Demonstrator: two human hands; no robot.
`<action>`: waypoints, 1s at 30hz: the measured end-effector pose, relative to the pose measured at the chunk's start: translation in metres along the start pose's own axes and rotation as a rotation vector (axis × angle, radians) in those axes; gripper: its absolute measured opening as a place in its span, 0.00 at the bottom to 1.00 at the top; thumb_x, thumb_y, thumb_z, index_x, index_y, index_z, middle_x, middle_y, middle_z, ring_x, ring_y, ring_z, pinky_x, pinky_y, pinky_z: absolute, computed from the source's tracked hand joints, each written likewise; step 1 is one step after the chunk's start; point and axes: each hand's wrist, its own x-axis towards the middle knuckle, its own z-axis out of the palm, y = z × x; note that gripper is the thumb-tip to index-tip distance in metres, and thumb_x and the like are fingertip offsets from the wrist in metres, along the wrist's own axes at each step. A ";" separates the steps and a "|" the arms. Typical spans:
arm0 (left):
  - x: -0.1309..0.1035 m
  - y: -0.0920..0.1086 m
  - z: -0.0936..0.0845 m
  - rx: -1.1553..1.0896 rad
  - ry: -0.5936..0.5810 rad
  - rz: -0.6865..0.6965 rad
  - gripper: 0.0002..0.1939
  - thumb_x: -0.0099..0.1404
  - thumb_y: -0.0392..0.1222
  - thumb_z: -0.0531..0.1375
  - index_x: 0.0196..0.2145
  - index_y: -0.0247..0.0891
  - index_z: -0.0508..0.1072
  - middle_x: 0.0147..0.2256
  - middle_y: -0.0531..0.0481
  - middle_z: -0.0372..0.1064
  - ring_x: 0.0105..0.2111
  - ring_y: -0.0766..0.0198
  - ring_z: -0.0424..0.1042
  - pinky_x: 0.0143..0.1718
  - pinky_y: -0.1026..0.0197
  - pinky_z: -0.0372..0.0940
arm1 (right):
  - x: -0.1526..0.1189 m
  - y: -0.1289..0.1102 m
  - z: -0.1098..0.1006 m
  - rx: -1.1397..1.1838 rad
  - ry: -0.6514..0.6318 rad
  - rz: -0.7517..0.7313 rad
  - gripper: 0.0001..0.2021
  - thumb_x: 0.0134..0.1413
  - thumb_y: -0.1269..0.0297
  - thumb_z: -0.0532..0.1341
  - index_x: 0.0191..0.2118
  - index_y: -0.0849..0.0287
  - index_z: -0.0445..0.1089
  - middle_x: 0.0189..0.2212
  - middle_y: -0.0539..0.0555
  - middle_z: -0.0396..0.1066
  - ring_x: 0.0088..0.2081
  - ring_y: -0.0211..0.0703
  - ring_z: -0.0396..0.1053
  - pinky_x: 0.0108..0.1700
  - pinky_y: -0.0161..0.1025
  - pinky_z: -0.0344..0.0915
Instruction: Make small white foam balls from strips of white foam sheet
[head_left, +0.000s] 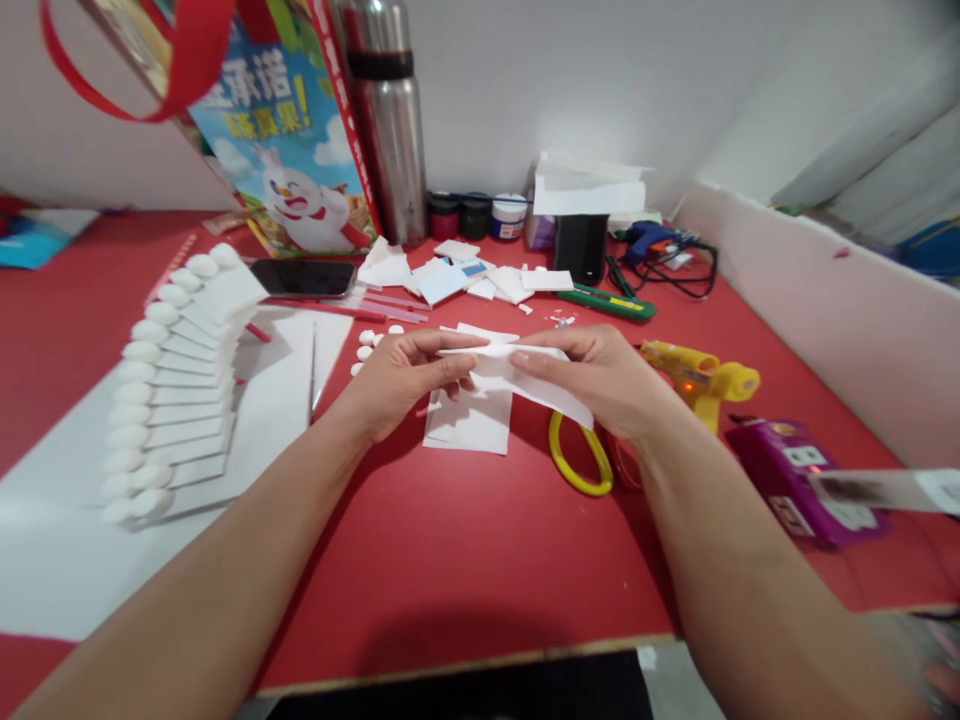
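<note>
Hands level, pinching white strip

Head view. Left hand and right hand pinch opposite ends of a white foam strip held above the red bench. Below it lie white foam sheets; yellow-handled scissors and a yellow glue gun lie beside the right hand. At left, a fan of white strips tipped with white balls.
</note>
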 end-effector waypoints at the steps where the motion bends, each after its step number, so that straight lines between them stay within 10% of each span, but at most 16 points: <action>1: 0.000 0.000 0.000 0.020 -0.003 0.007 0.14 0.59 0.43 0.72 0.42 0.38 0.83 0.26 0.50 0.77 0.26 0.70 0.73 0.30 0.68 0.68 | 0.000 0.001 0.000 0.039 -0.002 0.041 0.13 0.51 0.52 0.71 0.37 0.56 0.82 0.32 0.52 0.80 0.30 0.41 0.74 0.31 0.36 0.67; 7: -0.001 0.002 0.000 -0.002 0.013 -0.008 0.10 0.60 0.42 0.69 0.37 0.34 0.81 0.23 0.51 0.75 0.18 0.71 0.68 0.18 0.70 0.61 | -0.004 -0.005 0.000 0.094 -0.148 0.122 0.20 0.52 0.44 0.68 0.39 0.57 0.81 0.31 0.53 0.78 0.28 0.40 0.72 0.28 0.36 0.65; 11: -0.001 0.003 -0.001 -0.037 -0.017 -0.052 0.14 0.61 0.42 0.69 0.43 0.32 0.79 0.26 0.48 0.78 0.17 0.70 0.70 0.15 0.69 0.60 | -0.003 -0.008 0.002 -0.051 -0.018 0.053 0.27 0.46 0.49 0.73 0.51 0.57 0.77 0.40 0.55 0.79 0.36 0.44 0.74 0.33 0.36 0.68; 30: -0.004 0.005 0.000 -0.091 -0.040 0.000 0.15 0.61 0.39 0.68 0.46 0.35 0.82 0.23 0.48 0.77 0.21 0.65 0.76 0.23 0.67 0.70 | 0.000 -0.005 0.003 0.198 0.072 0.044 0.16 0.40 0.63 0.74 0.40 0.55 0.83 0.29 0.51 0.79 0.24 0.36 0.69 0.23 0.33 0.62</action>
